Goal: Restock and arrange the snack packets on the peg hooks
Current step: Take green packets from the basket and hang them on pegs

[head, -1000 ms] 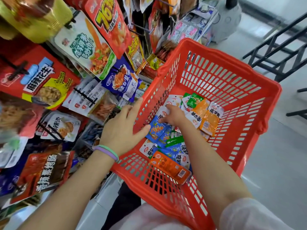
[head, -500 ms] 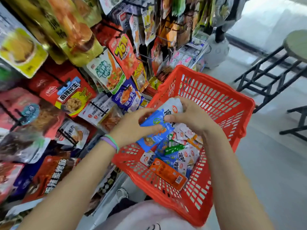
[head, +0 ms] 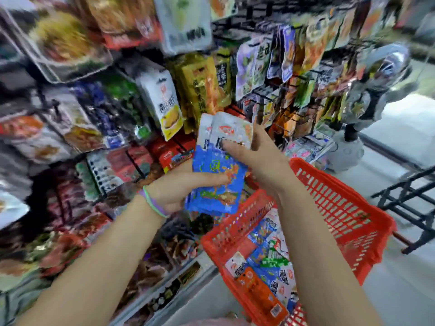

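the left hand (head: 174, 191) grips a blue snack packet (head: 216, 182) at center; at its 12 o'clock the right hand (head: 256, 158) pinches white packets (head: 223, 130). at 4 o'clock, the red basket (head: 341, 208) holds more packets (head: 268, 262).

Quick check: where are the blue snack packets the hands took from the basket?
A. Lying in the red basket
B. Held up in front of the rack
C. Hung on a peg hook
B: the left hand grips the blue packets above the red basket, the right hand against the white packets.
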`<act>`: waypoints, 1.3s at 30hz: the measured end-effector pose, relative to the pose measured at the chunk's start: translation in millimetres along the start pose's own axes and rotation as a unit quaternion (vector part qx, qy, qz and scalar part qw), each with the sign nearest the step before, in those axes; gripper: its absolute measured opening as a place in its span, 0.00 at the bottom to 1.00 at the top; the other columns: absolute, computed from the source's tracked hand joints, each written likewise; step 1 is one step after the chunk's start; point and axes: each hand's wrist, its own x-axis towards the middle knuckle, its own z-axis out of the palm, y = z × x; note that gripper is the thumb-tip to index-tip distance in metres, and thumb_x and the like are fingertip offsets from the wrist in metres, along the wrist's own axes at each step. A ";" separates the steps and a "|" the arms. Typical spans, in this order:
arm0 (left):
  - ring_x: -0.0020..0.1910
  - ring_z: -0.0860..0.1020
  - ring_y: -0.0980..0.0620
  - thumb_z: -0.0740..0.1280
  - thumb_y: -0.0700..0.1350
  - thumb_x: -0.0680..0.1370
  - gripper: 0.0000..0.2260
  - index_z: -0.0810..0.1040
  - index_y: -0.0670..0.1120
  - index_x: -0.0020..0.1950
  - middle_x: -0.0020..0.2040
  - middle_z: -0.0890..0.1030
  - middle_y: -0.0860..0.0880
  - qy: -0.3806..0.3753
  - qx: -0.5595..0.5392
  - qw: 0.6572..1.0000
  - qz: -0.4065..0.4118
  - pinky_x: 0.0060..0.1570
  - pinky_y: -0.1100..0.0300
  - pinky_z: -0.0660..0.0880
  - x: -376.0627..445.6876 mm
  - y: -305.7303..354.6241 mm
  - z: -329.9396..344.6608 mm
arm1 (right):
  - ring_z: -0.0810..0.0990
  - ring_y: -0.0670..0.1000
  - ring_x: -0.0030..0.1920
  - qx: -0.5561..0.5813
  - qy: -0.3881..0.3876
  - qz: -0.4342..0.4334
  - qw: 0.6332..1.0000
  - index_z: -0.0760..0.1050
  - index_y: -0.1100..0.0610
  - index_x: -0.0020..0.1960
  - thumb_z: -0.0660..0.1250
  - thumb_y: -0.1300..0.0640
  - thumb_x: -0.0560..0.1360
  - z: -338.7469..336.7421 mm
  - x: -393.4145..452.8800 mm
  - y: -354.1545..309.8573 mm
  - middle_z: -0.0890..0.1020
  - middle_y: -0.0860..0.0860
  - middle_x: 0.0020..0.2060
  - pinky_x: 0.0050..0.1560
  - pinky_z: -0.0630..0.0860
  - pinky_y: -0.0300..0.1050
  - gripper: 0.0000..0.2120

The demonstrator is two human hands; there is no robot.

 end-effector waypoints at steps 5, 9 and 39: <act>0.52 0.85 0.44 0.73 0.38 0.74 0.14 0.81 0.44 0.59 0.54 0.86 0.44 0.154 0.042 0.973 0.165 0.54 0.45 0.83 -69.3 66.2 -27.6 | 0.84 0.41 0.48 -0.063 -0.037 -0.122 0.990 0.81 0.47 0.50 0.74 0.50 0.76 97.1 8.6 -55.5 0.86 0.39 0.45 0.51 0.80 0.41 0.05; 0.49 0.86 0.47 0.70 0.42 0.77 0.12 0.80 0.42 0.60 0.52 0.87 0.45 0.204 0.044 0.947 0.243 0.48 0.51 0.83 -152.1 111.7 -56.3 | 0.84 0.47 0.53 -0.034 -0.066 -0.212 0.975 0.78 0.49 0.59 0.72 0.56 0.77 171.4 -0.3 -105.6 0.86 0.47 0.53 0.56 0.81 0.47 0.12; 0.39 0.86 0.43 0.76 0.48 0.74 0.07 0.84 0.49 0.51 0.44 0.87 0.50 0.515 0.095 0.698 0.489 0.36 0.45 0.83 -550.8 249.2 -194.9 | 0.74 0.48 0.37 0.001 -0.113 -0.418 0.901 0.80 0.56 0.43 0.70 0.54 0.79 586.1 -64.3 -361.5 0.79 0.50 0.36 0.36 0.71 0.40 0.08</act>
